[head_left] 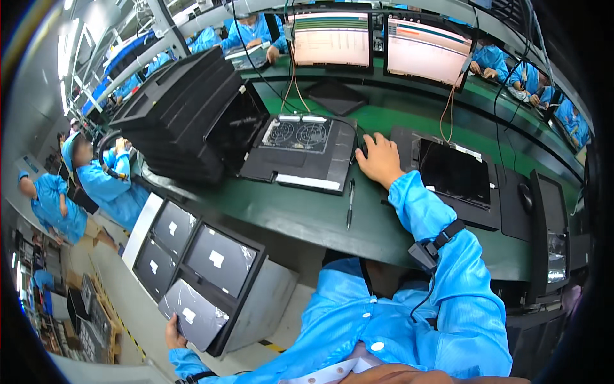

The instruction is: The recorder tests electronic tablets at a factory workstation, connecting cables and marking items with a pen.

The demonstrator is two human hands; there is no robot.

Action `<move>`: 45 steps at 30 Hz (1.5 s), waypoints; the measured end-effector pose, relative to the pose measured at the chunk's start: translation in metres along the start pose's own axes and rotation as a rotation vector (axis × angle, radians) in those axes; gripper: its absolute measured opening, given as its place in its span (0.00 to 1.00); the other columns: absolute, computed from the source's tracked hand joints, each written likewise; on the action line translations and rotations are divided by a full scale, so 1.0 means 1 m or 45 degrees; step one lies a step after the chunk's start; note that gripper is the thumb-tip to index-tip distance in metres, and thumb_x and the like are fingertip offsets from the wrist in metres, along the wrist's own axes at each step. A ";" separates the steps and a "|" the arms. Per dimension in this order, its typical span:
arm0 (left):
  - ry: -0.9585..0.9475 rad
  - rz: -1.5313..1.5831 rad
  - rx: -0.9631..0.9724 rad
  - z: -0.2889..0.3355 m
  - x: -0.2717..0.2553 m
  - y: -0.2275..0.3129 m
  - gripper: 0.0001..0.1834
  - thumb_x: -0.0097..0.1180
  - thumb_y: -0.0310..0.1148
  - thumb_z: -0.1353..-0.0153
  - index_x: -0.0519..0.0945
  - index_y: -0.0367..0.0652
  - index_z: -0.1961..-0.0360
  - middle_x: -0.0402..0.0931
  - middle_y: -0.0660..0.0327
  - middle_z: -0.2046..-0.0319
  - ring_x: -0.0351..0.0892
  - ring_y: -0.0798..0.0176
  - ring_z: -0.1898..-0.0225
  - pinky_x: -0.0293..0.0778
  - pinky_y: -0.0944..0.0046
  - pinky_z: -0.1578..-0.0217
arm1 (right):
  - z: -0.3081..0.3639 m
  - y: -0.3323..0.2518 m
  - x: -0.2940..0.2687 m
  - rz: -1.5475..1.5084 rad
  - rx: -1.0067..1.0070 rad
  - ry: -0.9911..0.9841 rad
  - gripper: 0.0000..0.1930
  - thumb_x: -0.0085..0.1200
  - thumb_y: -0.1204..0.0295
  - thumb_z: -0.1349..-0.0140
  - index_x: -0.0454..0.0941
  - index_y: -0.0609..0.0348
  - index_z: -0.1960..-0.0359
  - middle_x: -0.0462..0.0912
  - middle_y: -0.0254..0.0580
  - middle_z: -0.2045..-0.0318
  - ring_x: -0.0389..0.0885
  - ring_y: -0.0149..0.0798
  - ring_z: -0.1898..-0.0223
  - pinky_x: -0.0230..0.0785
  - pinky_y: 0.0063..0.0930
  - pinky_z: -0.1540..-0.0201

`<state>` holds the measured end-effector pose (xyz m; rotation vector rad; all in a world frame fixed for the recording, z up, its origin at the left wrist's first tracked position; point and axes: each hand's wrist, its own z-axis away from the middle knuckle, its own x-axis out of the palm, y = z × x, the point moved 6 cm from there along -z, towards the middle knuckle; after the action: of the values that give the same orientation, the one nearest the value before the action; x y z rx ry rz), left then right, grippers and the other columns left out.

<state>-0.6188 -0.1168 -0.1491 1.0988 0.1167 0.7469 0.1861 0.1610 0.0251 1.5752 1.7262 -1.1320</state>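
Observation:
At the lower left, my left hand [176, 334] grips the near edge of a flat dark panel [196, 313] with a shiny film and a white label. The panel lies askew over the near compartment of a black divided tray [240, 306]. Similar labelled panels [220, 257] fill the other compartments. On the green bench, my right hand [382, 161] is curled over a small black computer mouse [362, 148], mostly hidden beneath the palm. Left of it sits a black fixture [300, 168] with two round fan grilles, and a dark screen [240, 131] leans beside it.
Stacked black trays [182, 118] rise at the bench's left. Two lit monitors [332, 40] stand behind, with cables hanging down. A pen [350, 205] lies near the front edge. Rightward are another dark screen on a fixture [454, 173], a second mouse [526, 197] and an upright black tray [550, 233]. Co-workers surround the bench.

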 end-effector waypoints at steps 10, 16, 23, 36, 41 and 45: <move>0.479 -1.416 0.638 -0.013 0.033 0.003 0.38 0.61 0.33 0.36 0.60 0.30 0.30 0.61 0.37 0.32 0.67 0.40 0.34 0.61 0.50 0.32 | -0.003 -0.004 0.004 0.017 -0.015 0.051 0.19 0.53 0.61 0.37 0.79 0.61 0.50 0.79 0.56 0.53 0.76 0.55 0.46 0.58 0.53 0.35; 0.712 -2.135 0.666 0.051 0.147 0.010 0.37 0.62 0.39 0.39 0.67 0.34 0.32 0.49 0.42 0.25 0.50 0.35 0.26 0.44 0.40 0.26 | 0.001 0.000 0.005 0.037 -0.007 0.103 0.18 0.53 0.62 0.38 0.80 0.62 0.53 0.80 0.57 0.56 0.77 0.56 0.49 0.60 0.54 0.35; 0.288 -1.830 1.089 0.088 0.228 -0.008 0.30 0.61 0.33 0.38 0.71 0.33 0.37 0.51 0.44 0.26 0.51 0.38 0.26 0.43 0.38 0.26 | 0.002 -0.002 0.005 0.006 -0.011 0.129 0.17 0.54 0.62 0.39 0.81 0.63 0.55 0.80 0.57 0.57 0.78 0.56 0.51 0.61 0.54 0.36; -0.066 -1.584 1.357 0.132 0.311 -0.014 0.23 0.61 0.26 0.39 0.75 0.31 0.42 0.53 0.43 0.26 0.53 0.36 0.26 0.51 0.44 0.28 | 0.001 -0.009 0.003 0.045 0.016 0.086 0.18 0.54 0.61 0.38 0.82 0.63 0.55 0.81 0.56 0.59 0.80 0.55 0.52 0.61 0.52 0.35; -0.253 -1.547 1.385 0.137 0.349 -0.027 0.23 0.61 0.26 0.39 0.75 0.30 0.42 0.53 0.41 0.27 0.53 0.37 0.26 0.54 0.46 0.29 | 0.003 -0.002 -0.007 0.140 -0.034 0.023 0.18 0.55 0.61 0.40 0.82 0.62 0.56 0.81 0.56 0.60 0.79 0.53 0.55 0.65 0.51 0.45; -0.292 -1.428 1.502 0.154 0.374 -0.039 0.21 0.56 0.27 0.32 0.74 0.35 0.39 0.54 0.46 0.26 0.55 0.42 0.26 0.55 0.48 0.29 | 0.004 -0.013 -0.046 -0.185 -0.023 0.390 0.26 0.62 0.62 0.48 0.76 0.62 0.49 0.74 0.58 0.50 0.73 0.57 0.49 0.67 0.51 0.50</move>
<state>-0.2508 -0.0194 -0.0086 1.9036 0.9742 -0.5879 0.1809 0.1345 0.0644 1.7052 2.0712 -0.9766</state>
